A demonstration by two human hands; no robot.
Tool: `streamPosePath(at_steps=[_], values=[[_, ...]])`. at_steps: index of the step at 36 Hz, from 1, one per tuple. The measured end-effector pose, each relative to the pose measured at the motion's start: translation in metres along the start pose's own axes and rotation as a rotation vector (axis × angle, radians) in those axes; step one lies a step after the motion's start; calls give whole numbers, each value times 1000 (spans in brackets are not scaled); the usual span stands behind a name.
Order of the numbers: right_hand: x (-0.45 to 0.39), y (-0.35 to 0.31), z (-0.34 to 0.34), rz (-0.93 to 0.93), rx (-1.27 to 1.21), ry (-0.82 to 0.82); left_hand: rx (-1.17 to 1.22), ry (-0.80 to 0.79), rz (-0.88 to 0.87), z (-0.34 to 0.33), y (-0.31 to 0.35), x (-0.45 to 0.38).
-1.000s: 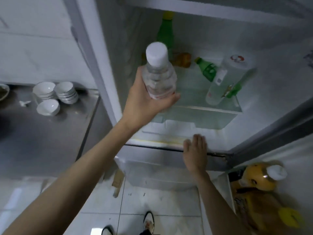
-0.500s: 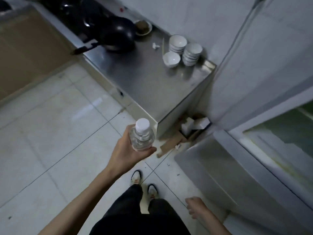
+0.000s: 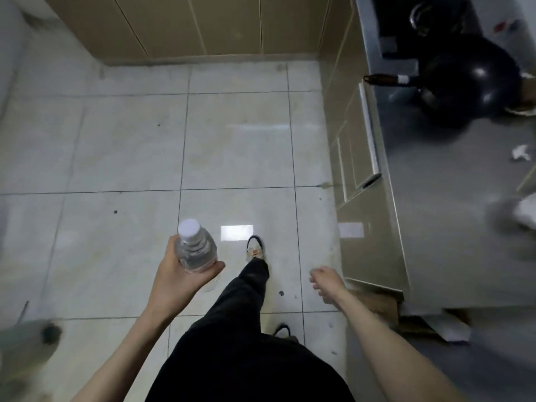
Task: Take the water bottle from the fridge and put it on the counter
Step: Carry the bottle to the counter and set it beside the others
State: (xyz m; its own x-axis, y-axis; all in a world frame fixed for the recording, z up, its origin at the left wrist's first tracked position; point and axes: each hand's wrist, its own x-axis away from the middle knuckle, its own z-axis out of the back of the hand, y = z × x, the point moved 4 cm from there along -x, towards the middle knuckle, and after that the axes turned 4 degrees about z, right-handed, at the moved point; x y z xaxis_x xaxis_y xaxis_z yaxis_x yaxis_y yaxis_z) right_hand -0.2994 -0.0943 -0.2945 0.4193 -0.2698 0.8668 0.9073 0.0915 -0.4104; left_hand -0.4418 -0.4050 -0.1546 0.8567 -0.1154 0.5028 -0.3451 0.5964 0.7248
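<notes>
A clear plastic water bottle (image 3: 195,247) with a white cap stands upright in my left hand (image 3: 179,281), which grips its lower body over the tiled floor. My right hand (image 3: 326,282) hangs loosely curled and holds nothing, just left of the counter's near corner. The steel counter (image 3: 452,227) runs along the right side of the view. The fridge is out of sight.
A black wok (image 3: 467,88) with a dark handle sits on the counter's far end, a crumpled white scrap (image 3: 520,153) and blurred white bowls (image 3: 525,210) nearer. Beige cabinets (image 3: 203,24) line the far wall. Cardboard pieces (image 3: 420,320) lie by the counter's base. My legs step across the floor.
The view has swung left from the open fridge to the floor and counter. My left hand carried the bottle out of the fridge and down to waist height; my right hand left the fridge ledge.
</notes>
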Motion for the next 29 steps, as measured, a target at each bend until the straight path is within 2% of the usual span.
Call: streamPosePath(at_steps=[4,8,13,19,22,25,29], values=[[-51,-117,14,109,-5,33,43,14,35,21,24,-76],[-79,-193,28,120,-8,53,46,-24,34,35,70,-152],[-105,-235,51,31,68,33,60,-88,-25,51,146,-247],[-148,-259,90,-205,161,10,103,-99,-71,68,228,-367],[-187,-292,109,-270,169,11,113,-99,-59,72,258,-432],[-231,-361,127,-257,119,16,119,-70,-41,81,287,-493],[-288,-495,137,-160,75,-1,145,-38,-11,104,324,-562]])
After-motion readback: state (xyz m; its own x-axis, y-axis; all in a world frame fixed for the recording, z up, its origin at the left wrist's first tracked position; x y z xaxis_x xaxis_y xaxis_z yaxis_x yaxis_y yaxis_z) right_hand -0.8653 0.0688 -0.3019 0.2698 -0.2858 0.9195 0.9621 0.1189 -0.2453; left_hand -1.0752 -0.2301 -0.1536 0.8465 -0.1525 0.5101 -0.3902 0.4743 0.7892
